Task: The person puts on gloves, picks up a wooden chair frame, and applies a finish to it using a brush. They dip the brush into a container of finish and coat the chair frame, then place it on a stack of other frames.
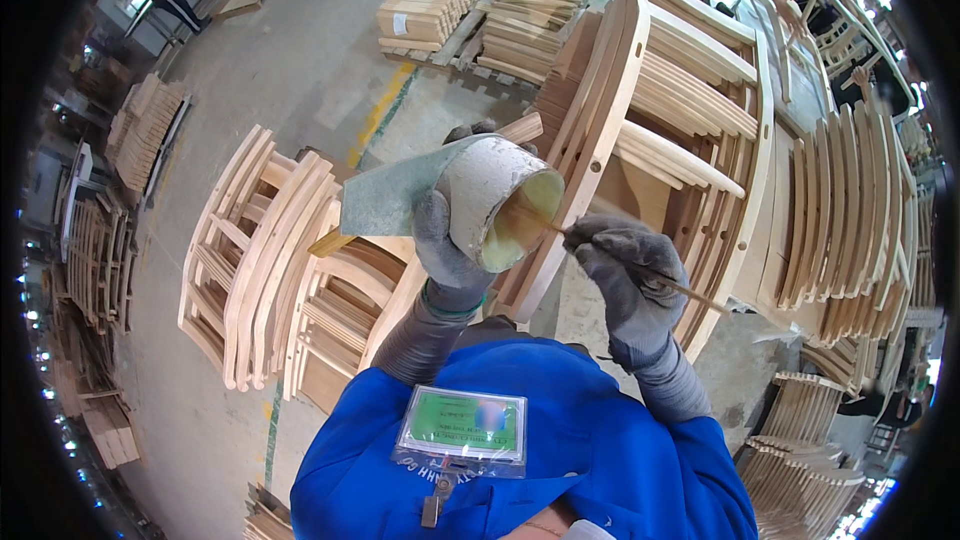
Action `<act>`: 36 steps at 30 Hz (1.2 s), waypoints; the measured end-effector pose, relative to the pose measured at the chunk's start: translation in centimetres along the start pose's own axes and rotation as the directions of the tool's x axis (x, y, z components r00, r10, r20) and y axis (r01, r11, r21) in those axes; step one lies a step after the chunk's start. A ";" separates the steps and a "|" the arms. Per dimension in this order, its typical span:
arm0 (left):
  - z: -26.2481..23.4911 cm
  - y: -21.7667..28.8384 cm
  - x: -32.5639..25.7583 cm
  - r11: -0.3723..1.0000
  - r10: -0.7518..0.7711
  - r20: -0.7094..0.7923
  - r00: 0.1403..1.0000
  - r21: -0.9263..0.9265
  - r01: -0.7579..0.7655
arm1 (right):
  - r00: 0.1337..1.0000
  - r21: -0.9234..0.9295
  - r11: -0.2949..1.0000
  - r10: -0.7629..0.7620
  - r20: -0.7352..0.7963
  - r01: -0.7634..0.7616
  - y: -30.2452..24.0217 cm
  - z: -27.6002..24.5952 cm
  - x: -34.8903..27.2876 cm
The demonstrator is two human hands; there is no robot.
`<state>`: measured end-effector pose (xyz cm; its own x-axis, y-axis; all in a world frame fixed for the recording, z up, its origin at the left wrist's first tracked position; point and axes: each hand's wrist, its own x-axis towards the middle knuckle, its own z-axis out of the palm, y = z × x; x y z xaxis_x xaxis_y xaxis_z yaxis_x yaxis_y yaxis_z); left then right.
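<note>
Two gloved hands: left hand [447, 245] fingers grip a pot [497, 200], right hand [625, 275] fingers pinch a stick [640, 270], tip hidden inside.

You stand on a grey concrete floor [300, 50] crossed by a yellow line [385, 110]. Pale wooden chair frames [260, 250] lean in rows to your left, taller frames [690, 110] rise ahead, and stacked slats [480, 20] sit on pallets beyond. Bright lights glare at the upper right.

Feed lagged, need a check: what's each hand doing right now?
Left hand: closed around a white cup, tipped on its side.
Right hand: closed on a thin wooden stick, its tip inside the cup.
</note>
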<state>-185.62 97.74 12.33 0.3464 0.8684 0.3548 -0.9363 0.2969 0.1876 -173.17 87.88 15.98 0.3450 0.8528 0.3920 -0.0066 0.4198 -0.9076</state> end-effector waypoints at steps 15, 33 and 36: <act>1.0 -0.3 0.4 0.976 0.125 0.109 0.986 0.163 -0.142 | 0.865 -0.269 0.828 -0.433 0.253 0.493 0.1 -1.8 0.7; 2.6 -2.2 2.2 0.995 0.102 0.233 0.967 -0.025 -0.099 | 0.910 0.145 0.944 -0.324 0.259 0.295 -0.9 -2.8 -0.6; 3.1 -2.1 2.5 0.996 0.057 0.269 0.962 0.055 -0.074 | 0.911 0.127 0.938 -0.345 0.228 0.324 -0.9 -3.3 -0.3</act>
<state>-182.63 98.07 15.71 0.2951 0.7452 0.5980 -0.9549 0.2092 0.2106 -170.15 86.23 16.16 0.1029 0.7024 0.7043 -0.0140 0.7090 -0.7050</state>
